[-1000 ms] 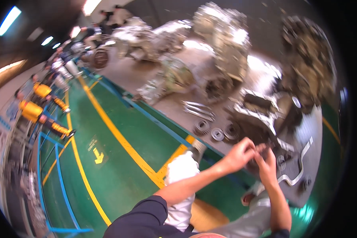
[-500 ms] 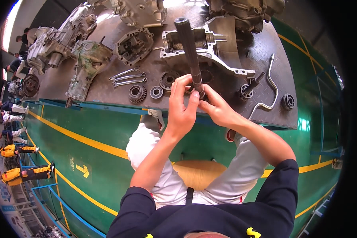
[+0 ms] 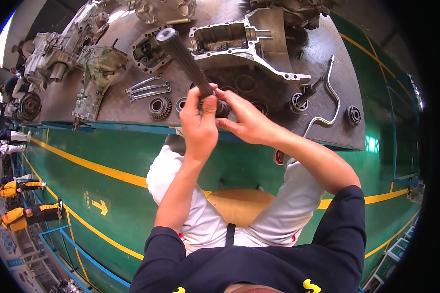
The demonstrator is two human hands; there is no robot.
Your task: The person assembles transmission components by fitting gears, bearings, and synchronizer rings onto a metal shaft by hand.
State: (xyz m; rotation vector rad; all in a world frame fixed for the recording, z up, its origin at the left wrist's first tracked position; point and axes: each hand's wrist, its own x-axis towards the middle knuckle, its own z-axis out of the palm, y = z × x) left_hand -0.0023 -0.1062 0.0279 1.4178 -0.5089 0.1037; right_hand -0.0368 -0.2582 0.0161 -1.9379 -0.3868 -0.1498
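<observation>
Both my hands hold a dark splined shaft [image 3: 189, 62] above the table's near edge, its bright end leaning up and to the left. My left hand [image 3: 199, 129] wraps its fingers and thumb round the lower part. From the other side, my right hand [image 3: 252, 119] closes on the shaft's lower end, beside a darker ribbed part that the fingers partly cover. Near my left hand lie a toothed gear [image 3: 160, 108] and a metal ring [image 3: 181, 104], which that hand partly hides. Beyond the hands rests an open silver gearbox housing half [image 3: 252, 46].
Three wrenches [image 3: 149, 91] lie left of the shaft. Gearbox casings [image 3: 98, 73] line the table's left side. To the right are a short shaft with a bearing [image 3: 299, 102], a bent metal tube [image 3: 335, 93] and a bearing [image 3: 353, 115]. A wooden stool [image 3: 239, 205] stands below.
The shaft has swung from nearly upright to a clear lean to the left. Both hands have shifted left with it and still grip it. The whole view has moved slightly.
</observation>
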